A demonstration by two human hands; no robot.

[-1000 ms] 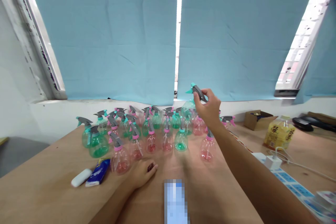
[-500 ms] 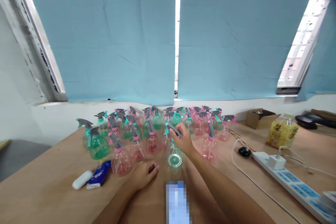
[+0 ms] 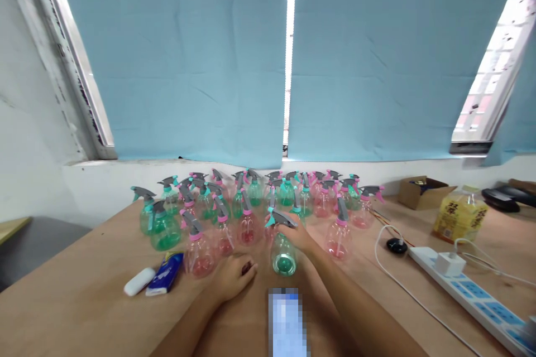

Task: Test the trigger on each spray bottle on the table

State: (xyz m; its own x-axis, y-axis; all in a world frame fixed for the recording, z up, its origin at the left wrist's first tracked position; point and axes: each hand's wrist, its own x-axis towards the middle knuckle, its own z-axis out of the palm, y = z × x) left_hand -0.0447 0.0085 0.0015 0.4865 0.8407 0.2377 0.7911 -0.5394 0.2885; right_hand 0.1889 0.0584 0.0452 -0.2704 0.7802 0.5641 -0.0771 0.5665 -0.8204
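Note:
My right hand is closed round the neck of a clear green spray bottle, just below its grey and turquoise trigger head. The bottle is tilted, its round base facing me, in front of the grouped bottles. My left hand lies on the table with curled fingers. A dark reddish patch shows inside that curl, and I cannot make out what it is. Left of this hand stands a pink spray bottle with a grey head. Behind both hands are several more pink and green spray bottles.
On the wooden table, a white case and a blue packet lie at left. A phone with a blurred screen is in front. At right are a power strip, cables, a yellow-labelled jug and a cardboard box.
My right hand has moved from the trigger head down to the bottle's neck. The bottle sits slightly lower and its base shows more. My left hand keeps its place; the view has shifted slightly.

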